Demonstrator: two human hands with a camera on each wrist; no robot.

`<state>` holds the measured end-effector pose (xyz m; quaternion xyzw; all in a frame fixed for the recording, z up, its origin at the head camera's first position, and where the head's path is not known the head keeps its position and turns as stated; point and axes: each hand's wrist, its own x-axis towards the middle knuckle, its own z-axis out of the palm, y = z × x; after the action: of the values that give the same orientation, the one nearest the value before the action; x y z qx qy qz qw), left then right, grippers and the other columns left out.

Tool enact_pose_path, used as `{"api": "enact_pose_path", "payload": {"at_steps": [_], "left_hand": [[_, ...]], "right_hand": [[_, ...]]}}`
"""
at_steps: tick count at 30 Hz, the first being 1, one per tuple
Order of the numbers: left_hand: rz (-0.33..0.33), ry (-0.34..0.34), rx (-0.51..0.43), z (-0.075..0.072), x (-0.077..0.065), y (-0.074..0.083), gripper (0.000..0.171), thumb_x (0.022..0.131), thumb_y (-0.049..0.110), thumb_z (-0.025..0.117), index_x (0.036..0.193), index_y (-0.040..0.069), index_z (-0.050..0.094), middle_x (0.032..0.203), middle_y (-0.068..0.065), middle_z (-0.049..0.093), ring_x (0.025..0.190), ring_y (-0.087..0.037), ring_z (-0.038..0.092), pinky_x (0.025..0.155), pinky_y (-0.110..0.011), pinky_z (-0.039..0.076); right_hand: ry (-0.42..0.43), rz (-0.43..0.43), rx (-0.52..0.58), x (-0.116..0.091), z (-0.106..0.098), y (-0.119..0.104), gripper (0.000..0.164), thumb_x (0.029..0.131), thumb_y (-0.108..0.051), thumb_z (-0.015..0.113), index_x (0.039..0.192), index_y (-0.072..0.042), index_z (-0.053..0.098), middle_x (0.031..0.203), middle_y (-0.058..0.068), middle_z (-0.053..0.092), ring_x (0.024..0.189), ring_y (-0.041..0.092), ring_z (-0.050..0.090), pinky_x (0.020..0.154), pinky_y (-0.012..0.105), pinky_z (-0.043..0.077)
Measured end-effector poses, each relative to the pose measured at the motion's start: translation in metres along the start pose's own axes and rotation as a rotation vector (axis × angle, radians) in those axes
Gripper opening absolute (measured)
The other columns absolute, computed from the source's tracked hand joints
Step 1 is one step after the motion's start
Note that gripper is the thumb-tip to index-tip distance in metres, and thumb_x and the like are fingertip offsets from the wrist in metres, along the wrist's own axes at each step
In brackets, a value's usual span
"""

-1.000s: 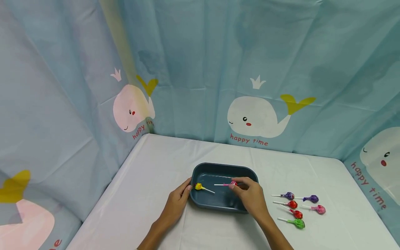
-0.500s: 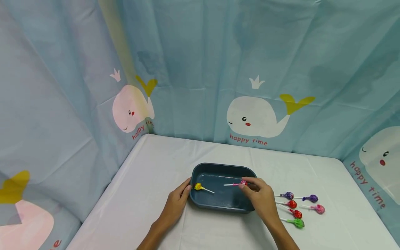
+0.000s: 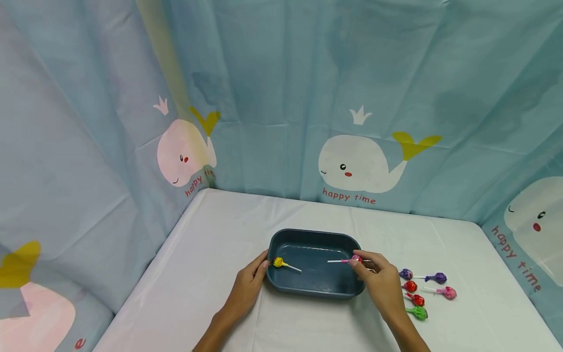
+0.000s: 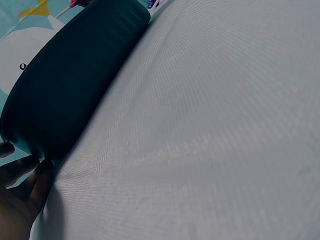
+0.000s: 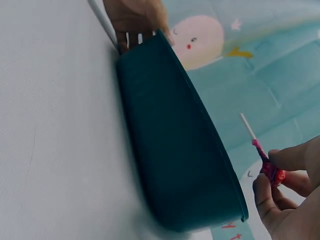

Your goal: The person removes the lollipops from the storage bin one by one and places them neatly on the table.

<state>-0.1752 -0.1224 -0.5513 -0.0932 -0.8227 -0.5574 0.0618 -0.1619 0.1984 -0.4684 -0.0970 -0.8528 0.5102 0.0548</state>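
A dark blue-green rectangular tray stands on the white-covered table. My left hand holds its left end, thumb by the rim and fingers against the outer wall, as the right wrist view also shows. Over the tray's right end, my right hand pinches a pink-and-red wrapped lollipop by its head between thumb and fingertips. The white stick of that lollipop points left, above the tray. Inside the tray, at the left, lies a yellow lollipop, its stick pointing right.
Right of my right hand lie several lollipops: purple ones, red ones, a pink one and a green one. My hand partly covers some sticks. A blue whale-print curtain rises behind the table.
My right hand has moved right, carrying the pinched lollipop from over the tray's middle to over its right end. My left hand and the yellow lollipop have stayed in place.
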Motion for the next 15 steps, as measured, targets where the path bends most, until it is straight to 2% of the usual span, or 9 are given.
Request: {"api": "enact_pose_path", "payload": {"at_steps": [8, 15], "left_hand": [[-0.008, 0.004, 0.001, 0.000, 0.000, 0.000, 0.046, 0.114, 0.033, 0.051, 0.157, 0.017, 0.054, 0.157, 0.001, 0.055, 0.148, -0.017, 0.048, 0.122, -0.046, 0.040], [-0.008, 0.010, 0.013, 0.001, 0.001, 0.001, 0.045, 0.114, 0.028, 0.052, 0.157, 0.014, 0.054, 0.158, -0.001, 0.055, 0.148, -0.019, 0.049, 0.121, -0.048, 0.041]], "right_hand": [[0.044, 0.041, 0.005, -0.003, -0.009, 0.007, 0.037, 0.103, -0.026, 0.074, 0.137, -0.012, 0.072, 0.136, 0.010, 0.067, 0.115, 0.027, 0.068, 0.080, 0.012, 0.058], [0.105, 0.013, -0.004, -0.005, -0.017, 0.017, 0.035, 0.100, -0.027, 0.077, 0.133, -0.013, 0.075, 0.130, 0.010, 0.071, 0.087, 0.009, 0.071, 0.073, 0.017, 0.058]]}}
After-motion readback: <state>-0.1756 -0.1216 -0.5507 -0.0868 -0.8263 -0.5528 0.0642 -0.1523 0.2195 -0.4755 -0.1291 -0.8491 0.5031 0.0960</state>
